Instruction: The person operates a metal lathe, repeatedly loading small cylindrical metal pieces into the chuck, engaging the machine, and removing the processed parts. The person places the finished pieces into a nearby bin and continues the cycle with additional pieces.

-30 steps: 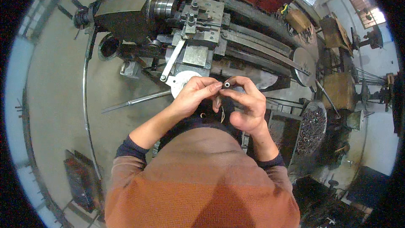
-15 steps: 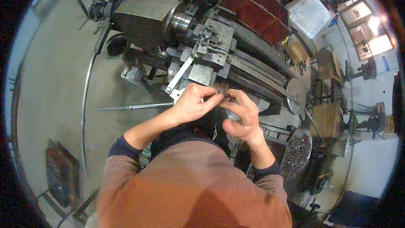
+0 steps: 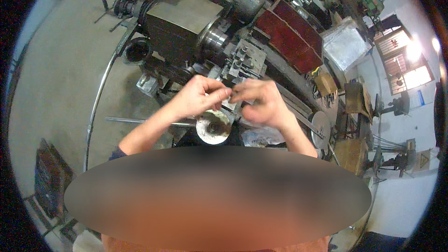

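My left hand (image 3: 199, 97) is closed, its thumb pressed to the bent fingers. Close against its fingertips are the curled fingers of my right hand (image 3: 262, 102), somewhat smeared by motion. Whatever lies between the fingertips is too small to make out. Below both hands stands a white round dish (image 3: 213, 139) with a dark, stained middle. Just beyond the hands is the tool post (image 3: 247, 58) of a metal lathe, with bolts on top. Its shiny round chuck (image 3: 215, 38) sits to the left of the post.
The lathe's grey headstock (image 3: 179, 23) stands at the far left. A dark red panel (image 3: 291, 35) lies behind the bed. Clear plastic sheeting (image 3: 263, 136) is beside the dish. A long metal rod (image 3: 99, 100) stands at left; a drill press (image 3: 396, 158) is at right.
The whole view has shifted, and the lathe appears lower and farther right. Both hands have risen in the picture, fingertips still close together. The white dish now shows beneath them.
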{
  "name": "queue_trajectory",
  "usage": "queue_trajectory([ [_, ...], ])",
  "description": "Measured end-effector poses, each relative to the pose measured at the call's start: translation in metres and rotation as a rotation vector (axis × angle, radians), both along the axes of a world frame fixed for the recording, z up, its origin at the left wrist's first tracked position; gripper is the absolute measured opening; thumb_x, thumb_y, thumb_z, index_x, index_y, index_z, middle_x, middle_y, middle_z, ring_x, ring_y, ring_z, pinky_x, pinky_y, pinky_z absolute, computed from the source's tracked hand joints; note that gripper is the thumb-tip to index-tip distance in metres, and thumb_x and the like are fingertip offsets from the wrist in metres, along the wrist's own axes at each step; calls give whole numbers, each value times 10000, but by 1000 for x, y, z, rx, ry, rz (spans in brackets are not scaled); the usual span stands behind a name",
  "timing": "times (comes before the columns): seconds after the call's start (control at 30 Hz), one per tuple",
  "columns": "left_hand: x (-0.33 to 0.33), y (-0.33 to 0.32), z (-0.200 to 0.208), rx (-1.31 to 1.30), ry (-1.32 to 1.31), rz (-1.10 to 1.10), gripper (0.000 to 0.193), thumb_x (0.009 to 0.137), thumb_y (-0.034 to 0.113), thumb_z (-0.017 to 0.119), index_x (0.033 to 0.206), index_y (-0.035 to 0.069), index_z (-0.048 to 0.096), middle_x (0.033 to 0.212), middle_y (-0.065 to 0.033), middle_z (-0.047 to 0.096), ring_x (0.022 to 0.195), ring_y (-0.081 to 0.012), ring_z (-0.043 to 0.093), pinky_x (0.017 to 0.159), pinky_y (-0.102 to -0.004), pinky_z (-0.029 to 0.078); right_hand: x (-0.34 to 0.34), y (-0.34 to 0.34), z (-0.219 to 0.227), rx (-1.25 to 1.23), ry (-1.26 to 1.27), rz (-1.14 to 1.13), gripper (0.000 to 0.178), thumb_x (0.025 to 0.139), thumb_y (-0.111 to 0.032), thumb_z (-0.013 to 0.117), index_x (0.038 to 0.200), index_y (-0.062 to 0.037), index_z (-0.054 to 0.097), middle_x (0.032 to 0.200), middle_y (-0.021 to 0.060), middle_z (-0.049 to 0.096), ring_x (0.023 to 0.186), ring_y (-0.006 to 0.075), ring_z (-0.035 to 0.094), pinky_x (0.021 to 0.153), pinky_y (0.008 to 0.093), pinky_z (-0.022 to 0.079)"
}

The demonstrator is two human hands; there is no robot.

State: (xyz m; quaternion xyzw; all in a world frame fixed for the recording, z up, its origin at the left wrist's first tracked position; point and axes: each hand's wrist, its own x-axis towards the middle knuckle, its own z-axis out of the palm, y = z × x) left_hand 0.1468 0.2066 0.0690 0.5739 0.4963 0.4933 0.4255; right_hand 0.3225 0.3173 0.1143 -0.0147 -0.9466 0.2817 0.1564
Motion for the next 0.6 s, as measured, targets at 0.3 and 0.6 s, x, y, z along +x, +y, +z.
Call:
queue_trajectory([
  [0.3, -159, -87, -5, -15, 1188, 668, 343, 816, 283, 550, 1059, 41, 552, 750, -199, 598, 742, -361, 584, 642, -443, 457, -105, 113, -36, 456, -530, -514, 287, 555, -222, 609, 813, -139, 706, 846, 113, 653, 806, 267, 618, 742, 339, 482],
  [0.6, -170, -231, -54, -583, 844, 856, 306, 801, 284, 585, 899, -5, 556, 620, -181, 564, 633, -343, 575, 574, -413, 434, -118, 142, -74, 342, -564, -551, 285, 557, -237, 622, 816, -150, 706, 806, 106, 656, 758, 259, 626, 706, 329, 490],
])
